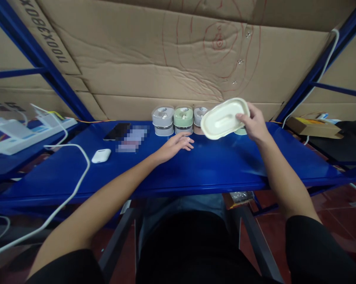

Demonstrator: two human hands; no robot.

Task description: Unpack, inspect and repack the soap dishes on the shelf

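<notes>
My right hand (254, 121) grips the right end of a shallow cream oval tray (220, 120), thumb on its inside, and holds it tilted above the blue shelf. My left hand (178, 146) has its fingers apart with nothing in them, just in front of several small lidded containers. Two in that row are a grey container (163, 118) and a green-lidded container (183, 117). A second grey-lidded container (199, 114) is partly covered by the tray. Behind the tray, at its right, a pale green edge (241, 131) shows; the rest is hidden.
The blue shelf (219, 165) bears a white earbud case (101, 156), a dark phone (117, 131) and a blurred-out patch. A white cable (83, 173) crosses its left side near a power strip (32, 134). Cardboard (130, 59) stands behind; an open small box (310, 128) is at right.
</notes>
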